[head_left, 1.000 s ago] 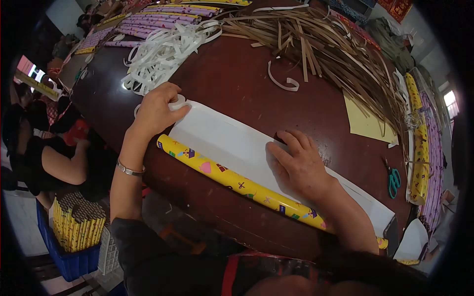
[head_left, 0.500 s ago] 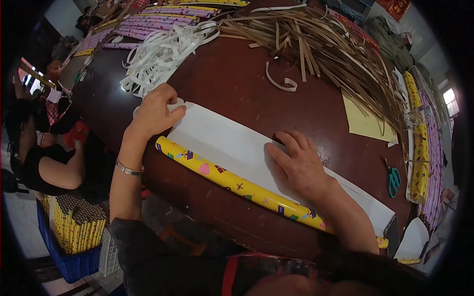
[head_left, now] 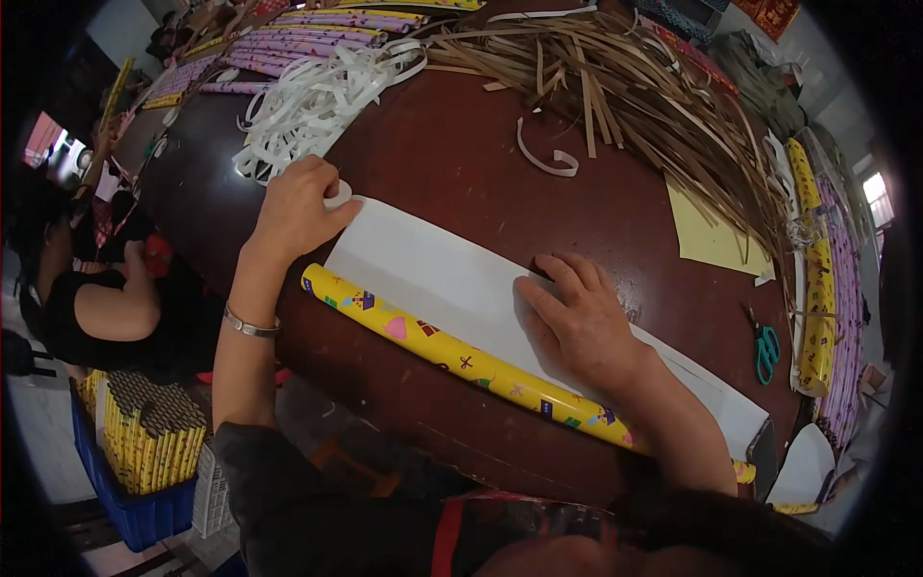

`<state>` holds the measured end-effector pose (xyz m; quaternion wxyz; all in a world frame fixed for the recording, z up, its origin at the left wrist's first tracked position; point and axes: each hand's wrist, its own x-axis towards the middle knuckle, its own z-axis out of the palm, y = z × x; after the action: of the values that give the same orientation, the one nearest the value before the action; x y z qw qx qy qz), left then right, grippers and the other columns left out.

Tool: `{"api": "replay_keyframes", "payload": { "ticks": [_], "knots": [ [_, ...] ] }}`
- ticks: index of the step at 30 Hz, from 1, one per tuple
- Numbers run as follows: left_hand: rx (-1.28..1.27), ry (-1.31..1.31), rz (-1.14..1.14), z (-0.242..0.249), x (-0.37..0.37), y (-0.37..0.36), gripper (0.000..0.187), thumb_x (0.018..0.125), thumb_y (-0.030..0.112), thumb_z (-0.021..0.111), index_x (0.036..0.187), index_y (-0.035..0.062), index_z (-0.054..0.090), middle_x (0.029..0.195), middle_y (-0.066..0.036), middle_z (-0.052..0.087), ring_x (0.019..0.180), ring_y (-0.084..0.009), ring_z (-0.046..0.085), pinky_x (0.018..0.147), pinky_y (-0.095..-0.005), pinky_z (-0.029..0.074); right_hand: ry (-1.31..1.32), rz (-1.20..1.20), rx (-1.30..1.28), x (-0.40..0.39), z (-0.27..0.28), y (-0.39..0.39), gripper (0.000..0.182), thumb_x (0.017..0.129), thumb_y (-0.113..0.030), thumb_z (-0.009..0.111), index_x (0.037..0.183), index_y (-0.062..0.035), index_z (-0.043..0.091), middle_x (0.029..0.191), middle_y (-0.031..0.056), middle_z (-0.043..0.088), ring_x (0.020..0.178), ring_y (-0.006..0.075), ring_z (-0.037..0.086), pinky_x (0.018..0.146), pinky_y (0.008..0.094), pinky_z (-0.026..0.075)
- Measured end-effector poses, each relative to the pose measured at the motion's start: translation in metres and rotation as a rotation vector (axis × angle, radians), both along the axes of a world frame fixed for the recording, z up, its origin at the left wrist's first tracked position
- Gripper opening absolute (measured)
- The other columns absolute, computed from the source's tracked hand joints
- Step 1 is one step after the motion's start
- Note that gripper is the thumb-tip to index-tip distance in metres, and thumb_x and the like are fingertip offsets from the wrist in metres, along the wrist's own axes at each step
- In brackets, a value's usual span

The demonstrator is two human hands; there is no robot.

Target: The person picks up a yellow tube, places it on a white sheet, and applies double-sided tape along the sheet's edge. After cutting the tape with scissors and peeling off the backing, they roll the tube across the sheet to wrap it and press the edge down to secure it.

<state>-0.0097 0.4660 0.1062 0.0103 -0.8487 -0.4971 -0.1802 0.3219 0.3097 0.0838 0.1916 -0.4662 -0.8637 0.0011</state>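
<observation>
A sheet of wrapping paper lies across the dark red table, its white back (head_left: 433, 260) facing up. Its near edge is a yellow printed roll (head_left: 466, 363). My left hand (head_left: 300, 213) is closed at the sheet's far left corner, around a white rounded piece (head_left: 338, 196) that looks like a roll of tape, mostly hidden by the fingers. Flat on the white paper rests my right hand (head_left: 582, 322), fingers spread, the fingertips reaching the sheet's far edge. The right forearm crosses over the yellow roll.
White strips (head_left: 322, 106) and brown strips (head_left: 615, 87) are heaped at the back. Green-handled scissors (head_left: 765, 354) and a yellow sheet (head_left: 716, 231) lie on the right. A blue crate (head_left: 144, 510) of yellow rolls stands at lower left, near another person (head_left: 115, 308).
My left hand has turned slightly at the corner, and the white piece shows differently beside its fingers. My right hand stays in place. The other person at left has shifted their arms.
</observation>
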Motion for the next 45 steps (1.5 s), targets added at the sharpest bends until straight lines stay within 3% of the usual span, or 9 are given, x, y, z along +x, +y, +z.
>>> {"api": "replay_keyframes", "payload": {
  "ticks": [2, 4, 19, 25, 27, 31, 33, 39, 45],
  "knots": [
    [0.030, 0.015, 0.000, -0.002, 0.000, 0.000, 0.031, 0.073, 0.027, 0.076, 0.068, 0.0034, 0.056, 0.078, -0.012, 0.059, 0.075, -0.0336, 0.060, 0.067, -0.0424, 0.050, -0.004, -0.001, -0.005, 0.001, 0.000, -0.001, 0.039, 0.080, -0.011, 0.070, 0.117, -0.0084, 0.061, 0.124, 0.0181, 0.053, 0.116, 0.0382, 0.051, 0.099, 0.0512, 0.043],
    [0.063, 0.032, 0.001, -0.003, 0.000, 0.000, 0.031, 0.073, 0.028, 0.076, 0.068, 0.0036, 0.057, 0.078, -0.011, 0.059, 0.075, -0.0336, 0.060, 0.067, -0.0423, 0.050, -0.011, -0.014, -0.049, 0.001, -0.002, -0.001, 0.032, 0.087, -0.017, 0.062, 0.118, -0.0094, 0.059, 0.127, 0.0194, 0.053, 0.122, 0.0389, 0.049, 0.103, 0.0538, 0.039],
    [0.147, 0.028, 0.128, -0.012, 0.011, -0.008, 0.036, 0.071, 0.034, 0.075, 0.061, 0.0061, 0.054, 0.072, -0.009, 0.057, 0.071, -0.0298, 0.061, 0.059, -0.0424, 0.047, -0.012, -0.019, -0.064, 0.001, -0.001, -0.001, 0.032, 0.088, -0.017, 0.062, 0.119, -0.0093, 0.059, 0.127, 0.0189, 0.053, 0.122, 0.0388, 0.049, 0.102, 0.0544, 0.039],
    [0.064, 0.034, 0.166, -0.007, 0.014, -0.012, 0.031, 0.076, 0.032, 0.073, 0.074, 0.0052, 0.057, 0.075, -0.011, 0.059, 0.072, -0.0311, 0.062, 0.062, -0.0438, 0.049, -0.001, -0.021, -0.066, 0.001, -0.004, -0.001, 0.034, 0.087, -0.016, 0.062, 0.120, -0.0099, 0.059, 0.128, 0.0185, 0.052, 0.122, 0.0387, 0.048, 0.103, 0.0543, 0.038],
    [0.034, -0.010, 0.166, -0.006, 0.012, -0.013, 0.031, 0.079, 0.032, 0.072, 0.085, 0.0042, 0.059, 0.081, -0.013, 0.062, 0.077, -0.0320, 0.064, 0.066, -0.0434, 0.050, -0.002, -0.017, -0.063, 0.002, -0.004, -0.001, 0.034, 0.087, -0.016, 0.063, 0.120, -0.0100, 0.059, 0.128, 0.0184, 0.052, 0.123, 0.0386, 0.048, 0.103, 0.0543, 0.038],
    [-0.013, -0.023, 0.138, 0.002, 0.005, -0.014, 0.035, 0.080, 0.034, 0.072, 0.091, 0.0028, 0.060, 0.088, -0.014, 0.065, 0.081, -0.0332, 0.065, 0.069, -0.0419, 0.051, 0.002, -0.014, -0.056, 0.002, -0.005, -0.001, 0.035, 0.086, -0.017, 0.063, 0.120, -0.0100, 0.059, 0.129, 0.0182, 0.052, 0.123, 0.0383, 0.047, 0.103, 0.0544, 0.038],
    [-0.179, -0.068, 0.110, 0.009, 0.001, -0.015, 0.040, 0.081, 0.033, 0.071, 0.102, 0.0010, 0.061, 0.098, -0.016, 0.067, 0.091, -0.0346, 0.065, 0.078, -0.0410, 0.052, -0.007, -0.015, -0.061, 0.002, -0.004, -0.001, 0.035, 0.086, -0.017, 0.063, 0.120, -0.0101, 0.059, 0.129, 0.0181, 0.052, 0.123, 0.0383, 0.047, 0.103, 0.0544, 0.038],
    [-0.274, -0.152, -0.032, 0.009, -0.013, -0.016, 0.055, 0.077, 0.020, 0.068, 0.126, -0.0005, 0.054, 0.116, -0.019, 0.062, 0.106, -0.0343, 0.062, 0.094, -0.0394, 0.049, -0.010, -0.015, -0.054, 0.001, -0.003, -0.001, 0.035, 0.086, -0.017, 0.063, 0.120, -0.0101, 0.058, 0.128, 0.0181, 0.053, 0.123, 0.0380, 0.048, 0.103, 0.0542, 0.038],
    [-0.257, -0.112, -0.003, 0.006, -0.013, -0.010, 0.053, 0.074, 0.016, 0.068, 0.122, -0.0015, 0.057, 0.118, -0.019, 0.061, 0.105, -0.0326, 0.062, 0.092, -0.0377, 0.049, -0.029, -0.002, -0.045, 0.001, -0.001, -0.002, 0.035, 0.085, -0.015, 0.063, 0.119, -0.0095, 0.057, 0.126, 0.0184, 0.053, 0.122, 0.0380, 0.049, 0.102, 0.0536, 0.039]
  ]
}}
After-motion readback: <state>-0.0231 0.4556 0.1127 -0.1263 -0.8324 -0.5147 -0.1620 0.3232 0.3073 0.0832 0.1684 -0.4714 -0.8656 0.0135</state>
